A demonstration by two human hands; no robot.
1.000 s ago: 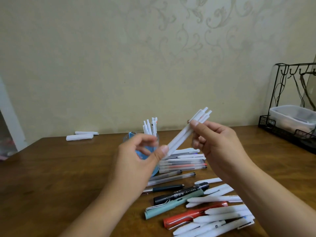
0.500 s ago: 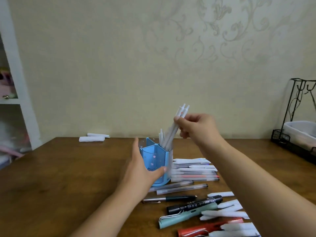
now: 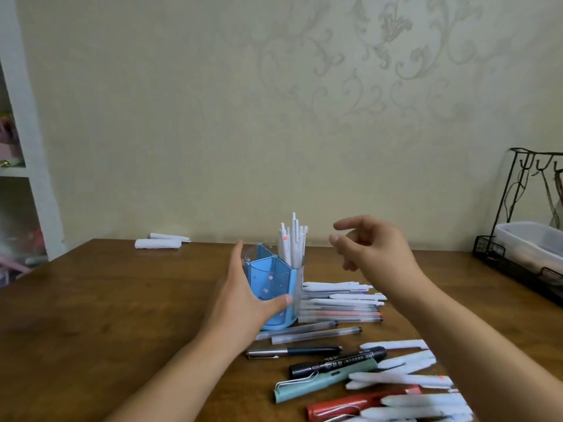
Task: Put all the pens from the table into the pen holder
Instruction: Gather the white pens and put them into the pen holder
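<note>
Left hand cupped, right hand loose

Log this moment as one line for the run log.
left hand: steadies blue pen holder | right hand: empty, fingers loose | white pens: in holder | many pens remain on table
</note>
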